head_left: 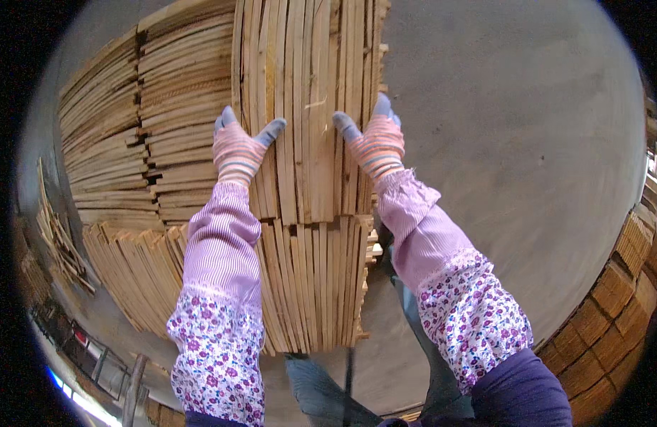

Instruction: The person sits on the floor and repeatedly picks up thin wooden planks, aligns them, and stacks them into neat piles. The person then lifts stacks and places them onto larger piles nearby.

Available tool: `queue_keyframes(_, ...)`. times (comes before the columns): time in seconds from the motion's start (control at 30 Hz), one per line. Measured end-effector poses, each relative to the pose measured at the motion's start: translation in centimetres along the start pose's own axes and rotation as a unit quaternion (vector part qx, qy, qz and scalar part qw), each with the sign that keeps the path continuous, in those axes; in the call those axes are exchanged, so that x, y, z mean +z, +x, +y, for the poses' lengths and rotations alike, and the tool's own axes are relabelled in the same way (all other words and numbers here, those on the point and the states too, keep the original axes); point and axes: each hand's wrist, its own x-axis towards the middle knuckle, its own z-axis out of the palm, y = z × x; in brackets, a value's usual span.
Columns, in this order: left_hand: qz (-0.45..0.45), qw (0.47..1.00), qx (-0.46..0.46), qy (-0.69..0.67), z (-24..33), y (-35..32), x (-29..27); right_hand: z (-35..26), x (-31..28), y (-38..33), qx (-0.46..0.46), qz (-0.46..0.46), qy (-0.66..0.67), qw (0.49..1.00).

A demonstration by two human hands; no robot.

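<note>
A bundle of long, thin wooden slats (303,160) lies on top of the stack, its slats running away from me. My left hand (238,151), in a striped pink glove with grey fingertips, grips its left side. On the right side my right hand (377,142), gloved the same way, grips it too. Both thumbs rest on the upper faces of the slats, pointing inward. The other fingers reach down the outer sides and are partly hidden. Beneath the near end, more upright-packed slats (314,285) form the lower layer.
Rows of stacked slats (186,99) fill the left, laid crosswise. Loose sticks (58,228) lie on the floor at far left. Stacked wood blocks (592,324) line the right rim, beyond grey concrete floor (513,142). A metal bar (134,390) stands at lower left.
</note>
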Motion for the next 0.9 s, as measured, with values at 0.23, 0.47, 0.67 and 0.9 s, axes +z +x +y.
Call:
queue_keyframes(0.23,-0.098,0.993,-0.066,0.019,1.4,0.9,-1.7,1.2,-0.8,0.5,-0.012,-0.048,0.018,0.999)
queue_keyframes(0.47,-0.131,0.985,-0.079,-0.076,-0.5,3.2,-0.3,4.4,1.6,2.6,-0.057,-0.053,0.164,0.983)
queue_keyframes(0.67,-0.123,0.962,-0.014,-0.244,-5.2,3.6,1.2,5.4,1.6,3.6,-0.052,-0.115,0.245,0.961)
queue_keyframes(0.9,-0.152,0.919,0.031,-0.363,-7.2,3.6,1.4,6.7,1.4,4.3,-0.035,-0.184,0.399,0.897)
